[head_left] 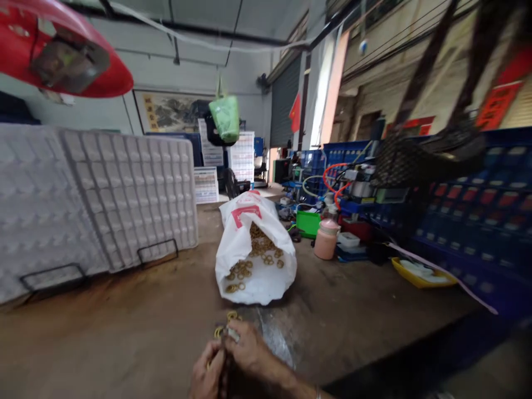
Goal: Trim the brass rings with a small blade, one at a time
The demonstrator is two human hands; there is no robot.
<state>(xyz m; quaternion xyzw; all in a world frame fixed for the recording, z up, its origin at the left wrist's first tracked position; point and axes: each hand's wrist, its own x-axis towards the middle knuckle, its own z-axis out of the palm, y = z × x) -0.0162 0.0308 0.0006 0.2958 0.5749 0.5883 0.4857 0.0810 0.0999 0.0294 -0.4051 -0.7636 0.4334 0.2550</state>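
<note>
My left hand (208,371) is closed near the table's front edge, with a bit of a brass-coloured ring (208,365) showing between its fingers. Touching it, my right hand (251,350) is closed too, and a small pale grey piece (233,334) shows at its fingertips; its kind is too blurred to tell. Just beyond the fingers, several loose brass rings (233,315) lie on the tabletop. Behind them a white plastic bag (266,282) lies on its side, mouth towards me, with many brass rings (261,246) spilling inside it.
White moulded trays (137,188) stand upright at the left in black wire stands (158,252). To the right are a pink jar (326,239), a green tray (308,224), a yellow dish (421,274) and blue crates (477,205). A red lamp shade (95,61) hangs upper left.
</note>
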